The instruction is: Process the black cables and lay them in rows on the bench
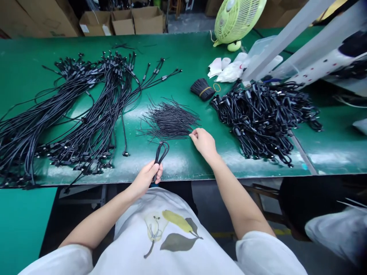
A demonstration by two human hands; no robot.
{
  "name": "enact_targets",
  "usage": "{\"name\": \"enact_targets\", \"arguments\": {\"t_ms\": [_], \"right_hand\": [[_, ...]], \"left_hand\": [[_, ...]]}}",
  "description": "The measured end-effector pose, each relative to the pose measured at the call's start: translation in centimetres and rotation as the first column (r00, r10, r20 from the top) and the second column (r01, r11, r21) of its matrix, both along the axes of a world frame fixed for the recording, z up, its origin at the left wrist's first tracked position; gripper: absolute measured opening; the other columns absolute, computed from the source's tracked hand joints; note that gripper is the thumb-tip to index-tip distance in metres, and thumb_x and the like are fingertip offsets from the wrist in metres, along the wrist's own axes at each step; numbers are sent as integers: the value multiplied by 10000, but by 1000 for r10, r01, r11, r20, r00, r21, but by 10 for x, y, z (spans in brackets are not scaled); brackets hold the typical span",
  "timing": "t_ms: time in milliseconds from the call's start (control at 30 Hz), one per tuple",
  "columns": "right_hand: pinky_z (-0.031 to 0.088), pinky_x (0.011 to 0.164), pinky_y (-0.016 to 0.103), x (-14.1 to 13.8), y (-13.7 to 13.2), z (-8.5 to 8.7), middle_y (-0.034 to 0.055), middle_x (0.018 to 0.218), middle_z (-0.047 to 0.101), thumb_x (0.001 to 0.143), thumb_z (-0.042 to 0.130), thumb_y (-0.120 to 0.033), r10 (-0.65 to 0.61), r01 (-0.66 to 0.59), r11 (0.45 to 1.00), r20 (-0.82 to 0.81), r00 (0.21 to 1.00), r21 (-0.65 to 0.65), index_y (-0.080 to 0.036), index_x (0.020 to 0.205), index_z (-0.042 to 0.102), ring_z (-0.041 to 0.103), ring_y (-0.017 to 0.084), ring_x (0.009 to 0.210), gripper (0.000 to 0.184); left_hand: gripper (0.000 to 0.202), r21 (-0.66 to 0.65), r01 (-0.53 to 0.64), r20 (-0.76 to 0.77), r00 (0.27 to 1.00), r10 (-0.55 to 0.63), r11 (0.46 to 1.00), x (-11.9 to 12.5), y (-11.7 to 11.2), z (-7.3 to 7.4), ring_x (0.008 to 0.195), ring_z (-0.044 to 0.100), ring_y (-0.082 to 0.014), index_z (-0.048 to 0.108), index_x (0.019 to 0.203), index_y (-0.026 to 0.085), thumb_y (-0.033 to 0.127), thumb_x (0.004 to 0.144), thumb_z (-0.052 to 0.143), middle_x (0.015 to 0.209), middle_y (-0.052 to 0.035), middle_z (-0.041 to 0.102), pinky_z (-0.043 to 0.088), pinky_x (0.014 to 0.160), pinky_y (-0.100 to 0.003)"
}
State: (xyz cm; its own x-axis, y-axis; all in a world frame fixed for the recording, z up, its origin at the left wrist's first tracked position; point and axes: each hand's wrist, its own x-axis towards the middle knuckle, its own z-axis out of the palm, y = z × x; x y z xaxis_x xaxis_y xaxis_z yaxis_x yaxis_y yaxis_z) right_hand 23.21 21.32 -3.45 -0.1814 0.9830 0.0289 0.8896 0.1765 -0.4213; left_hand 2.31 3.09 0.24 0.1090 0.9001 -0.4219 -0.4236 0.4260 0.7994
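Observation:
My left hand (149, 173) is closed around a black cable (161, 153) folded into a short looped bundle, held over the front edge of the green table. At the right end of a loose pile of thin black twist ties (172, 119), my right hand (203, 142) pinches with thumb and forefinger. Whether one tie sits between those fingertips is too small to make out for certain. Long uncoiled black cables (100, 103) with connectors lie to the left. On the right is a heap of folded, bundled black cables (258, 118).
A banded bundle of black ties (202, 89) lies behind the loose pile, beside a yellow rubber band (217, 87). Crumpled white packaging (229, 71) and a green fan (239, 21) stand farther back. Grey posts (289, 38) rise at the right. Cardboard boxes (147, 21) are beyond the table.

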Motion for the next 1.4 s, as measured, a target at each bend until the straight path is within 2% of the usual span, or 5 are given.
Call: {"name": "enact_targets", "arguments": {"t_ms": [333, 667, 833, 1033, 1400], "right_hand": [[395, 690, 303, 12, -18, 11, 41, 795, 543, 849, 460, -278, 7, 53, 987, -359, 933, 155, -191, 794, 484, 489, 157, 705, 105], [433, 554, 227, -45, -118, 32, -13, 724, 558, 858, 564, -355, 59, -515, 830, -884, 463, -215, -164, 948, 567, 511, 95, 592, 211], [426, 623, 251, -36, -125, 39, 37, 784, 592, 916, 502, -238, 457, -403, 889, -482, 747, 218, -171, 855, 600, 530, 123, 689, 134], [404, 832, 332, -38, -120, 55, 115, 1079, 630, 928, 403, -100, 689, -726, 356, 360, 629, 588, -147, 921, 612, 535, 196, 999, 215], [392, 698, 297, -25, -125, 73, 79, 869, 594, 978, 334, -177, 841, -826, 294, 280, 463, 481, -144, 812, 558, 522, 168, 815, 281]], "left_hand": [[331, 62, 29, 77, 996, -34, 998, 5, -5, 2, 564, 372, -74, 574, 936, 146, 469, 868, 598, 659, 39, 401, 339, 484, -191], [582, 168, 115, 81, 988, -130, 979, 16, 11, 15, 570, 382, -95, 423, 1361, 186, 462, 875, 587, 666, 48, 393, 346, 498, -211], [343, 213, 133, -320, 946, -60, 968, 11, 9, 10, 549, 401, -104, 539, 1126, 168, 438, 951, 423, 668, 38, 422, 351, 544, -239], [115, 236, 261, -734, 679, -4, 936, 10, 9, 3, 689, 498, -176, 599, 938, 220, 264, 884, 508, 745, -15, 562, 357, 670, -278], [391, -53, 360, 134, 927, -351, 931, 2, -10, 7, 533, 401, -91, 594, 760, 123, 509, 780, 655, 629, -6, 492, 287, 429, -198]]}}
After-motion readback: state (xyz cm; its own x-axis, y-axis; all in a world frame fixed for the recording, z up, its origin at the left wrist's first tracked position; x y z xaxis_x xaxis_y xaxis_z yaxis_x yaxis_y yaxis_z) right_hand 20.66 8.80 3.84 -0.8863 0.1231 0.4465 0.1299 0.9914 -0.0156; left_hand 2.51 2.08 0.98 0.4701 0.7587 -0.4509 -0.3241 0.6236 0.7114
